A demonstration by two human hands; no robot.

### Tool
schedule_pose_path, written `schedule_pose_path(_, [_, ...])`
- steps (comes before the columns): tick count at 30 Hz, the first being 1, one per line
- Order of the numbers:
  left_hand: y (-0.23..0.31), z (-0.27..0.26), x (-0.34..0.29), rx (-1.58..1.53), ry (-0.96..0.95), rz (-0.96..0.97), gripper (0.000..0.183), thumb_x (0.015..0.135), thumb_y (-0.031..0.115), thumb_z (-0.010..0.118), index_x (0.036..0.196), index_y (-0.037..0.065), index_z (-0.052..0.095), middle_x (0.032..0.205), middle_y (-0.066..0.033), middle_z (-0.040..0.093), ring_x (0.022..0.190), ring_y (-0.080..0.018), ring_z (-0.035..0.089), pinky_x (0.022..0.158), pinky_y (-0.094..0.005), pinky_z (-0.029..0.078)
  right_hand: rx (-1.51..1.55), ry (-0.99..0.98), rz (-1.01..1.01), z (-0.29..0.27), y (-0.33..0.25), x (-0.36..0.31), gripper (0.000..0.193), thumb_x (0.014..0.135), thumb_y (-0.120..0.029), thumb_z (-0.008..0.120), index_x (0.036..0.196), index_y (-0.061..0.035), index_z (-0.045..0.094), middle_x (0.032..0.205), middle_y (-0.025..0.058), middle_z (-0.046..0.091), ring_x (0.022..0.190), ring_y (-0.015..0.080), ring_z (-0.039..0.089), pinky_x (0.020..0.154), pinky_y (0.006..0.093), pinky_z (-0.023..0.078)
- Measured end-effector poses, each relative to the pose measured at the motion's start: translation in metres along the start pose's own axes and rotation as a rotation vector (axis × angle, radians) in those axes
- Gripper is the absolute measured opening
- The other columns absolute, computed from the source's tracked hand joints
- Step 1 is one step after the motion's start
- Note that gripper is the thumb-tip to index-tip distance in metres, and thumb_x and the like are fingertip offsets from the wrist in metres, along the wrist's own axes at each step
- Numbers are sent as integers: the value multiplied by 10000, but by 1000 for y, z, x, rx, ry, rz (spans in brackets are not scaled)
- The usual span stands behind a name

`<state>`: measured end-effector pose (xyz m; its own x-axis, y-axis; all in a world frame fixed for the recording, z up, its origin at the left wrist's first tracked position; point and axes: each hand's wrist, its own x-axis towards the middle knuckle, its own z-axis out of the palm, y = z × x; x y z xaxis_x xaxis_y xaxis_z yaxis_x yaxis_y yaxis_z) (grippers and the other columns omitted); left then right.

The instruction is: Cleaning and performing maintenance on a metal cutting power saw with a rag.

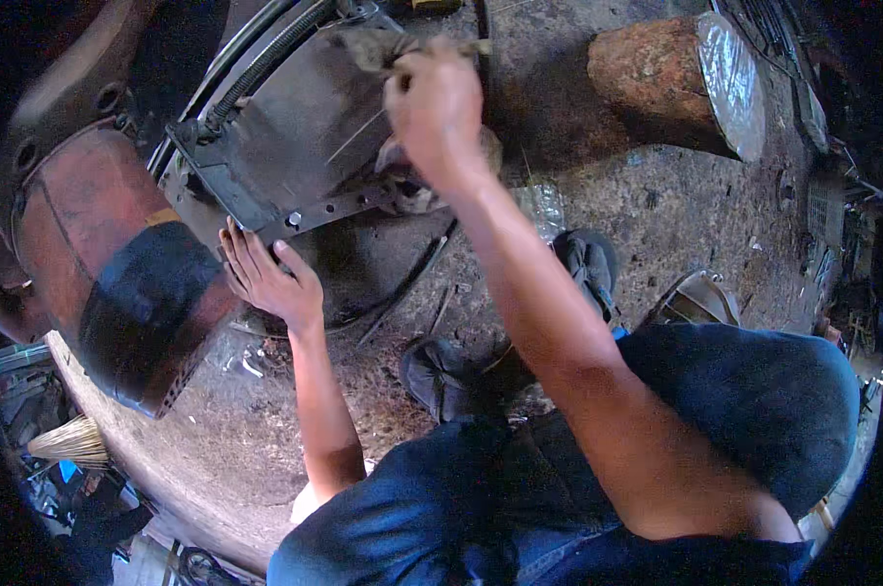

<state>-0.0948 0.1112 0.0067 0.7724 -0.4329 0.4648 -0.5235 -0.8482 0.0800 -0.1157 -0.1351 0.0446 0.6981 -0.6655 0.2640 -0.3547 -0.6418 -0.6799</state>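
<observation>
Right now, the left hand is flat and spread, gripping nothing. Its fingertips are at the end of a dark bar with holes in it, but I cannot tell if they press down. The right hand is up over the metal plate, curled in a fist. It seems to be wrapped around a tool, as a pale stub pokes out at one side, but it is too blurry to say what kind.

The plate is low down in front of the person, just past the left hand, with the bar along its near edge. A bolt sits in the bar, and a spring runs by the plate's far side. A red drum is to the left, and a brown block is on the floor to the right.

My guess is that this step is work on the plate. The next move seems to call for good aim, with the left fingers kept safe.
</observation>
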Motion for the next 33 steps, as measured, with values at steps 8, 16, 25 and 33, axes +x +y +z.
schedule_pose_path(8, [9,8,4,-61,11,-4,434,963,251,412,1247,-63,508,1368,-201,485,1289,-400,430,1054,-511,331,-22,52,-40,6,5,25,66,699,-56,589,717,-3,626,860,208,600,810,380,589,756,478,488])
schedule_pose_path(16, [-4,3,-2,-47,-3,-3,431,957,238,418,1263,-52,504,1383,-194,477,1301,-391,422,1053,-511,319,102,110,-163,35,-3,-1,71,716,-85,598,713,-27,638,818,178,596,741,342,609,672,451,502])
schedule_pose_path(25, [-11,9,-7,-66,14,2,432,973,273,407,1266,-31,499,1405,-186,461,1322,-374,403,1059,-505,289,303,20,-271,80,-54,-37,158,647,-53,567,735,68,617,798,241,592,780,423,583,709,539,454])
schedule_pose_path(33, [-1,20,-5,-85,6,-17,432,960,257,420,1265,-38,500,1402,-197,459,1329,-374,396,1061,-516,283,301,-55,-428,135,-64,-31,80,719,-80,530,705,-32,592,749,129,581,813,303,579,777,373,475])
